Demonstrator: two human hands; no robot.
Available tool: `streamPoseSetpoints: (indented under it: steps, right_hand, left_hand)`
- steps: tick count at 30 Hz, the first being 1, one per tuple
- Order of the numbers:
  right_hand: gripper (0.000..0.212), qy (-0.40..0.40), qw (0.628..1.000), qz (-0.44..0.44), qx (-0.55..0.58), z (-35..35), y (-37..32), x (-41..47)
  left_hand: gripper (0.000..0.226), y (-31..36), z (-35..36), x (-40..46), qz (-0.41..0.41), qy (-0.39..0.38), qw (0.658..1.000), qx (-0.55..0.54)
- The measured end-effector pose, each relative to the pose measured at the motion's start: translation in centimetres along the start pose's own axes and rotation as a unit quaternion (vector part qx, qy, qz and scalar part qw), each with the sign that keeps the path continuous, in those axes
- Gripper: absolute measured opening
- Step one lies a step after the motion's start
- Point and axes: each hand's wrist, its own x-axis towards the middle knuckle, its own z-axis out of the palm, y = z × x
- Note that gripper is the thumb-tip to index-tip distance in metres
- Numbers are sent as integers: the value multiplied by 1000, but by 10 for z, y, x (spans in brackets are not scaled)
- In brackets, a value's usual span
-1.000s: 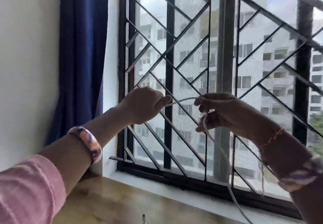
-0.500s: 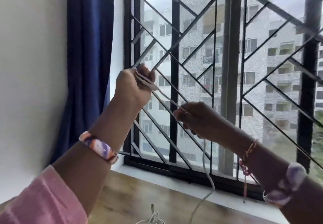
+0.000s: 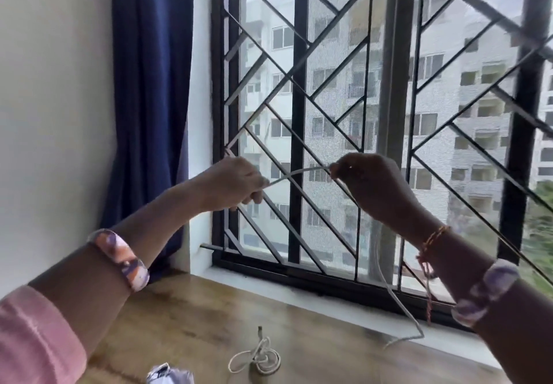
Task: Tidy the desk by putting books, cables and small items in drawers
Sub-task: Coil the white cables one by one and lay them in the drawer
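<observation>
A thin white cable (image 3: 294, 172) arcs between my two raised hands in front of the window. My left hand (image 3: 232, 183) grips one end in curled fingers. My right hand (image 3: 369, 186) pinches the cable further along. From there the cable hangs down past my right wrist and trails onto the wooden desk (image 3: 179, 323). A second white cable (image 3: 257, 356), loosely coiled, lies on the desk below my hands, apart from both.
A black window grille (image 3: 296, 114) stands right behind my hands. A dark blue curtain (image 3: 149, 84) hangs at the left beside the white wall. A pale crumpled item (image 3: 169, 374) shows at the bottom edge of the desk.
My left hand has dropped from high by the grille to the level of my right hand. The hands have moved apart, with a longer stretch of cable arcing between them.
</observation>
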Motion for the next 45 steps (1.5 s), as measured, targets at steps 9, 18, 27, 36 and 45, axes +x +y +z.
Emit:
streamPoseSetpoints:
  steps: [9, 18, 27, 36, 45]
  right_hand:
    - [50, -2, 987, 72, 146, 28, -14, -6]
    - [36, -169, 956, 123, 206, 30, -13, -33]
    - [28, -25, 981, 63, 181, 5, -2, -19]
    - [34, 80, 989, 76, 99, 7, 24, 7]
    - [37, -66, 993, 39, 85, 34, -2, -24]
  left_hand:
    - [38, 42, -9, 13, -44, 91, 654, -750]
    - [35, 10, -32, 36, -62, 570, 692, -438]
    - [29, -59, -22, -7, 34, 332, 869, 365]
    - [52, -1, -35, -36, -66, -55, 971, -223]
    - [27, 26, -42, -13, -111, 231, 617, -744]
